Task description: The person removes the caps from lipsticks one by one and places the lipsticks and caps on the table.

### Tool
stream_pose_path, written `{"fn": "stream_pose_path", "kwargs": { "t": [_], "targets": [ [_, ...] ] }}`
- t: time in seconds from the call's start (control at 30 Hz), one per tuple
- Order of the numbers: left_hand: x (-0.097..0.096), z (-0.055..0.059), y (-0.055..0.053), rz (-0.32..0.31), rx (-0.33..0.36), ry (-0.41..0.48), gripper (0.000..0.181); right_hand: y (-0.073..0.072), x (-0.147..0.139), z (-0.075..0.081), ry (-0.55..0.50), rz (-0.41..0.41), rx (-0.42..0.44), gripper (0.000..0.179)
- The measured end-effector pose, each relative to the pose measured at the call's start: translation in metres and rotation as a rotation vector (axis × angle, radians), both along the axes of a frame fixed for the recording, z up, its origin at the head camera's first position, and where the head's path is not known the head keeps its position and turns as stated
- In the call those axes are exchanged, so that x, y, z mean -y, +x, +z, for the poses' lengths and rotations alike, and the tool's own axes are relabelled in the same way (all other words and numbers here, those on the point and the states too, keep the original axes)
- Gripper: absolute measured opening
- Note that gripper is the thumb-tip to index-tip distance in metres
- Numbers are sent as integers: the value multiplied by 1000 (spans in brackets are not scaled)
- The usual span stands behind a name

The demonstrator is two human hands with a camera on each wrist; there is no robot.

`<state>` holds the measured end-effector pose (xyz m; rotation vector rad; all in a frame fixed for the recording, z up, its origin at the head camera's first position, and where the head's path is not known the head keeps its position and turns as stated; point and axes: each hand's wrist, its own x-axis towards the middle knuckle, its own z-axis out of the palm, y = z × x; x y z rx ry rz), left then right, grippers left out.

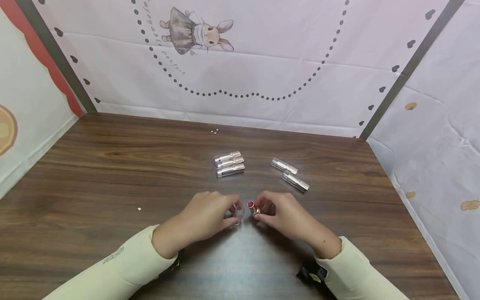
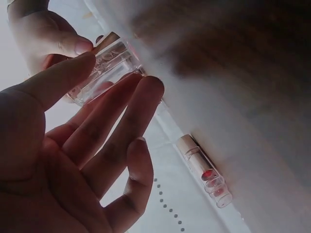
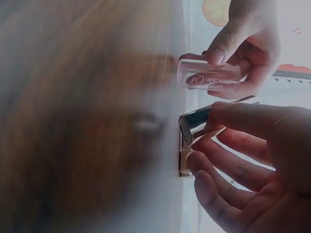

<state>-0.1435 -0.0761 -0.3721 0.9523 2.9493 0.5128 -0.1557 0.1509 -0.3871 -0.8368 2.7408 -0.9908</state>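
Observation:
My left hand pinches a clear, hollow lipstick cap between thumb and fingers; pale lettering runs along its side. Facing it, my right hand grips a shiny metallic lipstick by its base, with the red tip bare and turned toward the cap. In the head view a small gap separates cap and lipstick, both low over the table near its middle. From the right wrist view the lipstick's flat base end shows, while my fingers cover part of its tube.
Three capped lipsticks lie side by side beyond my left hand. Two more, an upper one and a lower one, lie beyond my right hand. Small white bits dot the brown table. Printed cloth walls surround it.

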Motion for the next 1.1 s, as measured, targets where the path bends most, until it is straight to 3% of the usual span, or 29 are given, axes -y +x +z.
{"fn": "stream_pose_path", "kwargs": {
  "t": [0.23,0.47,0.83,1.1],
  "targets": [
    [-1,0,2,-5,27,-6,20,4,2,-2,-42,39,75,17],
    [-2,1,4,-19,56,4,21,7,4,-2,-25,58,80,17],
    [-3,-2,5,-12,11,-33,23,9,6,-2,-10,76,115,18],
    [-4,-2,6,-8,15,-28,22,10,8,-4,-7,69,110,19]
  ]
}}
